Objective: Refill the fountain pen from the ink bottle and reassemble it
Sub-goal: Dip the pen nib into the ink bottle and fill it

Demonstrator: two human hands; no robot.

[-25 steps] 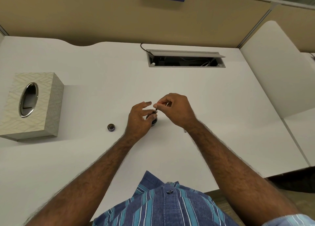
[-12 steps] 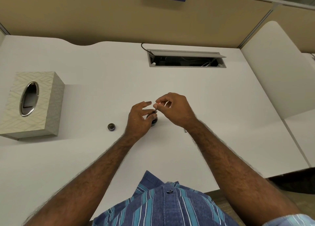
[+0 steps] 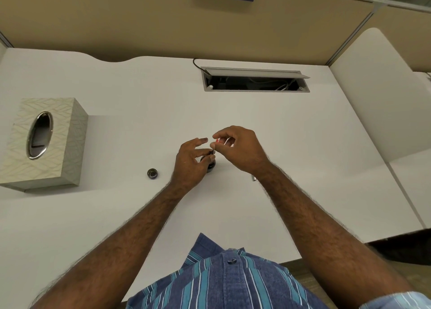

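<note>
A small dark ink bottle [image 3: 211, 165] stands uncapped on the white desk [image 3: 116, 215], mostly hidden behind my left hand [image 3: 190, 163], whose fingers curl around it. My right hand [image 3: 235, 148] pinches a thin pen part [image 3: 218, 143] with a red end between thumb and fingers, held upright right over the bottle's mouth. The bottle's round dark cap [image 3: 152, 173] lies on the desk to the left. A slim metal pen piece [image 3: 254, 178] peeks out from under my right wrist.
A patterned tissue box [image 3: 46, 141] sits at the left of the desk. An open cable tray [image 3: 255, 82] is set into the desk at the back. A beige partition rises behind, and a white divider stands at the right.
My right hand has lifted slightly, and the red end of the pen part now shows between its fingers. My left hand and the bottle stay put.
</note>
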